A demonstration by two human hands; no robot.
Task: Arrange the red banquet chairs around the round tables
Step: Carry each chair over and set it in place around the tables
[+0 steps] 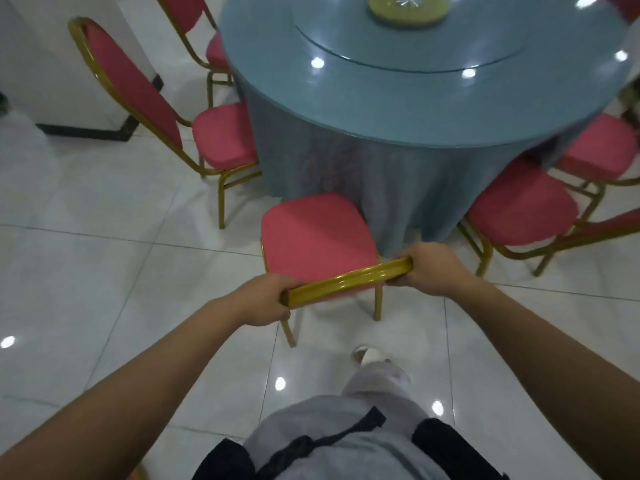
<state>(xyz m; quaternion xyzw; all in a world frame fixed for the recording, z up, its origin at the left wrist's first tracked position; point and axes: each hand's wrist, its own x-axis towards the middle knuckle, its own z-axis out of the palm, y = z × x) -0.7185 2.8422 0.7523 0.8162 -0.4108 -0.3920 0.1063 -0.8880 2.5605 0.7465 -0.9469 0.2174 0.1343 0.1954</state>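
The red banquet chair stands just beyond the fingers, its seat touching the blue cloth of the round table. Both hands are closed around the gold top rail of the backrest: the left hand at its left end, the right hand at its right end.

If the push goes further, I think the front legs can catch the hanging cloth and drag it, which would shift the glass turntable above. The rail lies skewed between the hands, so the chair may go in crooked.

The tile floor looks glossy and probably slippery. To the right of the fingers another chair stands near; to the left one more, and behind it a white wall.
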